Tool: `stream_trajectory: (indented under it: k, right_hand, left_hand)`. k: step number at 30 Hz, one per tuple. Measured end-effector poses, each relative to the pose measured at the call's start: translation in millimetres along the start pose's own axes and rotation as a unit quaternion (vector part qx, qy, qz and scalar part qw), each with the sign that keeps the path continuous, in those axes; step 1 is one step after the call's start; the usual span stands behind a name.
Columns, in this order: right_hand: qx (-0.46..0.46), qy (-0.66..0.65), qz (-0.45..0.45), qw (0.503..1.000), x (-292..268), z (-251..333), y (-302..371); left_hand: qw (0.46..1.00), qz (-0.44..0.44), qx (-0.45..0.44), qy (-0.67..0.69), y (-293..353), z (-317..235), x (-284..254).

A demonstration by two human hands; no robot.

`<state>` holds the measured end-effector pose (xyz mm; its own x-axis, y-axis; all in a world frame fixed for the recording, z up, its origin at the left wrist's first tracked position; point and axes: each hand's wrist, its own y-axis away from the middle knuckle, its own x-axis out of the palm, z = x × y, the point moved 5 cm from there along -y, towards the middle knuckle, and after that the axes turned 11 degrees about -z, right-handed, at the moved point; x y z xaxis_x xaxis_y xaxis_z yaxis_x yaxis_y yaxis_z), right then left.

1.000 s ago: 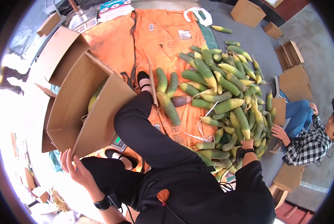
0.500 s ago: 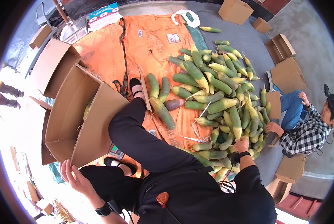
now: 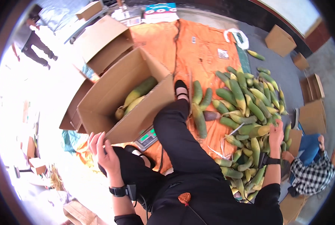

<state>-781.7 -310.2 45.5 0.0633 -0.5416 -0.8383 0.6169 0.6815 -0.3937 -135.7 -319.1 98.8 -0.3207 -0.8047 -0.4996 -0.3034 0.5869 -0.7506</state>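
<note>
My right hand point(image 3: 276, 135) is closed at the yellow end of a green radish point(image 3: 256, 131), over a large heap of green radishes point(image 3: 246, 90) on the right. My left hand point(image 3: 104, 154) has its fingers apart and holds nothing; it is beside the lower corner of an open cardboard box point(image 3: 139, 115). Inside that box lie several radishes point(image 3: 140, 91), green with pale yellow ends. Under the box's near side shows a scale point(image 3: 148, 138) with a lit green display. A few radishes point(image 3: 199, 120) lie apart beside my foot, next to a purplish one point(image 3: 211, 115).
An orange tarp point(image 3: 206, 41) covers the floor. More cardboard boxes stand behind the open one point(image 3: 106, 43) and along the right point(image 3: 313, 115). A co-worker in a checked shirt point(image 3: 313, 172) sits at the right; another person point(image 3: 34, 41) stands far left.
The view has swung left, so the scene sits further right. My right hand has moved farther out over the heap, and the radish at its fingers now lies sideways. Radishes inside the box show more.
</note>
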Motion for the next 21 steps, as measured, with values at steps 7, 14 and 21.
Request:
stream_trajectory:
  k: [7, 14, 21]
  right_hand:
    - [-0.095, -0.296, 0.054, 0.949, -65.0, 208.6, -27.6]
    - [-0.275, -0.530, 0.060, 0.800, -107.5, 401.5, -22.7]
    - [-0.324, -0.597, 0.245, 0.692, -32.2, 540.7, 58.6]
  left_hand:
    - [1.000, -0.005, -0.008, -0.014, -4.5, 0.3, -5.0]
    - [1.000, -0.029, -0.008, -0.007, -1.2, 11.0, -4.1]
    - [0.999, -0.048, -0.006, -0.008, -4.1, 9.8, -5.6]
